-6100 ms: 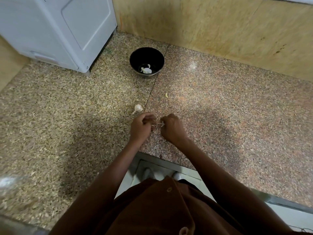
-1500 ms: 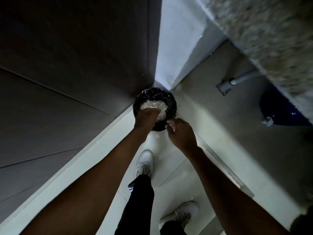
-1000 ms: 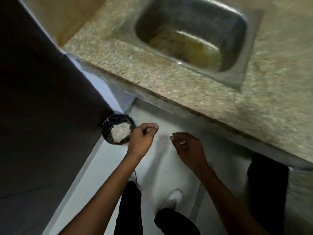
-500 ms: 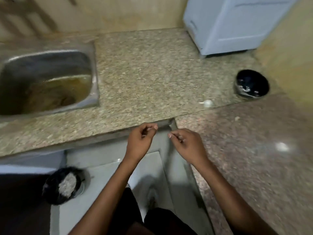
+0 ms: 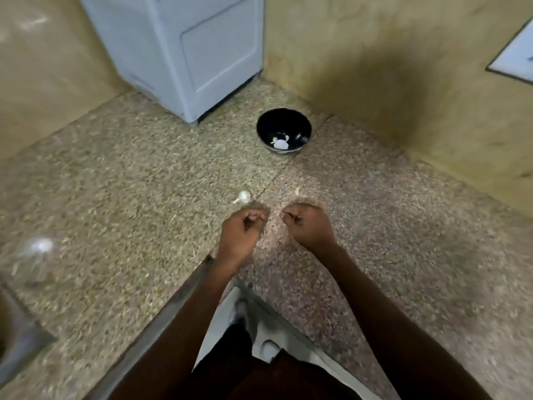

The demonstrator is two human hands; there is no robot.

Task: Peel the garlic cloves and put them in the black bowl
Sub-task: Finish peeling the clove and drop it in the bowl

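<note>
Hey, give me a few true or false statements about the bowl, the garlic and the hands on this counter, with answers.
1. The black bowl holds pale garlic pieces. True.
2. A garlic clove lies on the counter near the left hand. True.
3. The right hand rests inside the bowl. False: it is over the counter, well short of the bowl.
4. The bowl is overturned. False: it stands upright.

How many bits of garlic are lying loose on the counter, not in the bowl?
1: a garlic piece lies on the counter just beyond the left hand. The curled hands may hide more.
</note>
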